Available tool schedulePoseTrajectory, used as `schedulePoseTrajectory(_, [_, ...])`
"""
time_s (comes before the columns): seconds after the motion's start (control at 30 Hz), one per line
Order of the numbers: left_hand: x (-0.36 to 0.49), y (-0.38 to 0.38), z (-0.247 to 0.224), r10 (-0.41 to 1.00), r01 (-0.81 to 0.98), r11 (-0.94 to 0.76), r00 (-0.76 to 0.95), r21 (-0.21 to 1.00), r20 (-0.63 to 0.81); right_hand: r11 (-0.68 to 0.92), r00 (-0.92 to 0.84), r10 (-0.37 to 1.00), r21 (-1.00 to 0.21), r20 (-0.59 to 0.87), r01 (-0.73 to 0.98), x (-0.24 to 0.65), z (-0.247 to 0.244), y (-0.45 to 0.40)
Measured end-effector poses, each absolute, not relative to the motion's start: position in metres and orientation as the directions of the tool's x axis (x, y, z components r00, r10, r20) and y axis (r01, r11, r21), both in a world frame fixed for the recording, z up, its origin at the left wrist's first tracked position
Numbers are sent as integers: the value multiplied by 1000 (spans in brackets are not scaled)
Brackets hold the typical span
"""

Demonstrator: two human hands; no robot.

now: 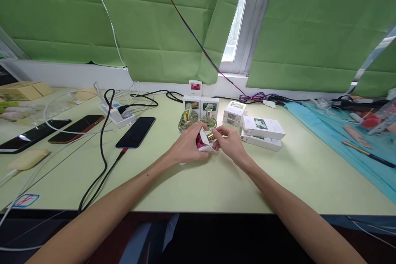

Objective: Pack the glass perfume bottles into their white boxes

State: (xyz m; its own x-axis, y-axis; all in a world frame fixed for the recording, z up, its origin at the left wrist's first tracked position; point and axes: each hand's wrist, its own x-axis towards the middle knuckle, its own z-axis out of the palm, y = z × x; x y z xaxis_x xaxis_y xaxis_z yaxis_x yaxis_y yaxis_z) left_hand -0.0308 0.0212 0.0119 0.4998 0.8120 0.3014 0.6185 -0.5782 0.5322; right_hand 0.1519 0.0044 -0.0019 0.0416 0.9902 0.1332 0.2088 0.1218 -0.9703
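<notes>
My left hand (190,144) is wrapped round a small white box (205,147) with a dark pink flower picture, tilted with its opened end toward the right. At that end my right hand (229,142) pinches a gold-capped bottle (210,136), partly inside the box and mostly hidden by fingers and flaps. Just behind the hands stand glass bottles, one with a gold cap (186,116) and one with a pale cap (209,119). White boxes with flower pictures (213,104) stand behind them.
Stacked white boxes (263,127) lie to the right, near a smaller stack (234,109). At left are a black phone (135,132), other phones (76,128), a power strip (119,116) and loose cables. Blue plastic sheeting (337,136) with cosmetics covers the far right.
</notes>
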Motion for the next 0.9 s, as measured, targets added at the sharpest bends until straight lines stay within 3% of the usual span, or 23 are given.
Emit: schedulePoseTrajectory(0.9, [-30,20,13,807,608,-584,507,538,303,118,-12,993,-969,118,216,152,-1,4])
